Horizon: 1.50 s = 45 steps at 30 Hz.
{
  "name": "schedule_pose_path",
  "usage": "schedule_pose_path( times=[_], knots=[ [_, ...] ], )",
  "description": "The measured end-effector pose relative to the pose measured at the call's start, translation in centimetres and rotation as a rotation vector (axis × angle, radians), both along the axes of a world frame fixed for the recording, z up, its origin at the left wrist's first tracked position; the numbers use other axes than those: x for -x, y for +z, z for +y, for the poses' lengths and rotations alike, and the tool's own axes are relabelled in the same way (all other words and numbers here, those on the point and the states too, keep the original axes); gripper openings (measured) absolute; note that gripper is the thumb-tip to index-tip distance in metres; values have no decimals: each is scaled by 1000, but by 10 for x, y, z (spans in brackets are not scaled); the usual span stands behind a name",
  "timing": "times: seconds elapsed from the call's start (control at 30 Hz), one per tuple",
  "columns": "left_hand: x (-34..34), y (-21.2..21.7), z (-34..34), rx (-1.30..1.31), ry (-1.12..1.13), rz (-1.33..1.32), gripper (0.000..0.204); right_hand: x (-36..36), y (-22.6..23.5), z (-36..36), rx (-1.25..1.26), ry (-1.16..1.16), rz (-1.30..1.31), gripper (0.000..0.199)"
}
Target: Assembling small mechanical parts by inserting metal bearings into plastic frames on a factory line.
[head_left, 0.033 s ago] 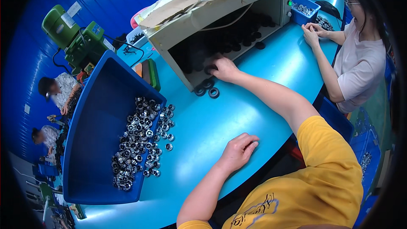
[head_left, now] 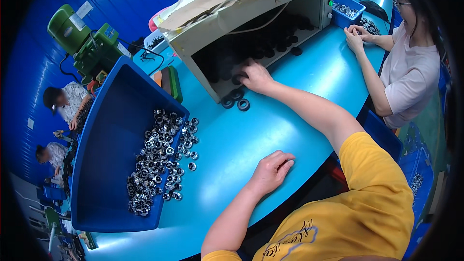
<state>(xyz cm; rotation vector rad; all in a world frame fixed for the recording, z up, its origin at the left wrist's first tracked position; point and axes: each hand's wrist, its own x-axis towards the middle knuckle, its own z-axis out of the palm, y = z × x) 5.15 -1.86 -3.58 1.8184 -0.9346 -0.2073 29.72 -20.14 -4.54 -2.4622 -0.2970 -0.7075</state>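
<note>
The right hand (head_left: 256, 78) reached to the open mouth of a pale box (head_left: 251, 14) lying on the blue counter (head_left: 270, 135), its fingers curled down among the black rings (head_left: 270, 43) that lay inside; whether they pinched one could not be told. Two more black rings (head_left: 237, 102) lay on the counter just outside the box mouth, close under that hand. The left hand (head_left: 273, 169) rested on the counter nearer the body, holding nothing, its fingers loosely bent and close together. To its left stood a blue bin (head_left: 111, 116) tilted toward the counter, with a heap of small shiny metal parts (head_left: 162, 162) spilling from its open side onto the counter. A green machine (head_left: 82, 43) stood behind the bin. Across the counter at the right, another person (head_left: 411, 67) kept both hands together on the counter.
</note>
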Motion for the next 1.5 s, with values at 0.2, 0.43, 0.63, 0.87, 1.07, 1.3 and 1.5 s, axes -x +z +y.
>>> schedule_pose_path(
  times=[0.2, 0.43, 0.63, 0.87, 1.07, 1.3, 1.5],
  knots=[
    [-3, -3, 1, -18, 9, 47, 11, 69, 38, 8, 41, 275, 321, 21],
    [-11, -7, 13, 229, 312, 117, 12, 91, 16, 16, -31, 361, 204, 21],
    [-34, 26, 72, 605, 859, 226, 26, 132, 50, 92, -635, 551, 594, 19],
    [-17, 16, 117, 506, 886, 170, 26, 164, 40, 139, -781, 662, 633, 23],
    [-22, -13, 133, 683, 740, 378, 21, 179, 26, 138, -960, 745, 843, 19],
    [-28, -26, 137, 869, 530, 550, 16, 169, 15, 137, -928, 779, 766, 18],
    [-29, -27, 143, 811, 520, 578, 16, 166, 10, 139, -975, 799, 823, 17]
  ],
)
